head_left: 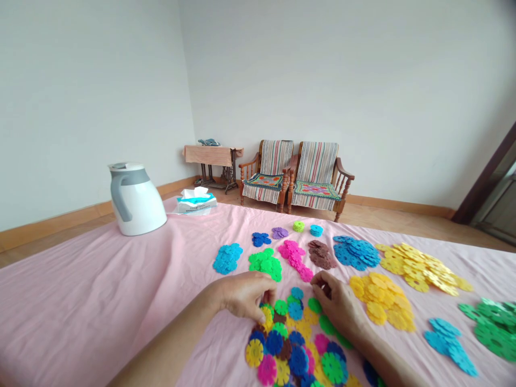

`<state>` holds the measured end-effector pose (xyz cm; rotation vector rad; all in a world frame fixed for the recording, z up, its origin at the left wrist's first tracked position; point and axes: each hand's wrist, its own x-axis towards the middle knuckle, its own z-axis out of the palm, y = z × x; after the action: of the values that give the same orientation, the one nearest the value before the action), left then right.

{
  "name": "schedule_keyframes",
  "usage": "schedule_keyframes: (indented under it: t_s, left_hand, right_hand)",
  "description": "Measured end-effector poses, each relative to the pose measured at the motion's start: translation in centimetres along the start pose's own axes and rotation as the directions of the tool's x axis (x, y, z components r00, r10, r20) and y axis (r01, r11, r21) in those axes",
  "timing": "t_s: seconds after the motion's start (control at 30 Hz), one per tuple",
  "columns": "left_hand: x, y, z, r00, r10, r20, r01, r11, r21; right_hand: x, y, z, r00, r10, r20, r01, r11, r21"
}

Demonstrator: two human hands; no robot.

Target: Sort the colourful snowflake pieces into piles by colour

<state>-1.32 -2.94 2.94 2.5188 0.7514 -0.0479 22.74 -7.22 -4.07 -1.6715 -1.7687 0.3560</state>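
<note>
On the pink cloth (193,247), low and somewhat right of centre, mixed pile (298,359) of toothed discs in blue, yellow, green, pink and brown, lying over one another. At upper left of this pile, left hand (248,294), with fingers bent and half closed, thumb tip just beside or against yellow disc (267,318); not possible to tell if really gripping it. At upper right, right hand (338,301), with fingers curled inward and tips brought near together, close to the near end of pink pile (296,257); not possible to see if anything between the fingertips.

Beyond both hands, more discs grouped by colour: light-blue pile (228,259) farthest to the left, then bright green pile (266,263), and to the right of the pink one, brown pile (321,253). Behind these, dark-blue pile (261,239), purple pile (279,233), lime stack (299,226) and light-blue stack (316,230). Farther right, blue pile (357,252), two yellow piles (385,298), and near the right edge, dark green pile (497,328).

At left, well apart from the discs, white jug (141,209) with grey handle, upright; near it, tissue box (196,203). Against the far wall, two wooden chairs (317,161) with striped covers.
</note>
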Motion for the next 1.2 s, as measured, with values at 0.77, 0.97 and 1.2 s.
schedule_keyframes:
  t_s: [0.77,0.97,1.2]
  left_hand:
    - [1.0,0.5,0.9,0.986,-0.018,-0.168,-0.050,0.919,-0.392]
    - [1.1,-3.1,0.1,0.795,-0.265,-0.547,0.126,0.952,-0.278]
    - [1.6,-5.2,0.7,0.762,-0.324,-0.560,0.253,0.946,-0.204]
  right_hand:
    - [0.1,0.1,0.1,1.000,-0.012,-0.019,0.012,1.000,-0.006]
    - [-0.1,-0.1,-0.1,1.000,-0.009,0.001,0.009,1.000,-0.008]
    - [0.0,0.1,0.0,1.000,-0.020,-0.011,0.020,1.000,0.002]
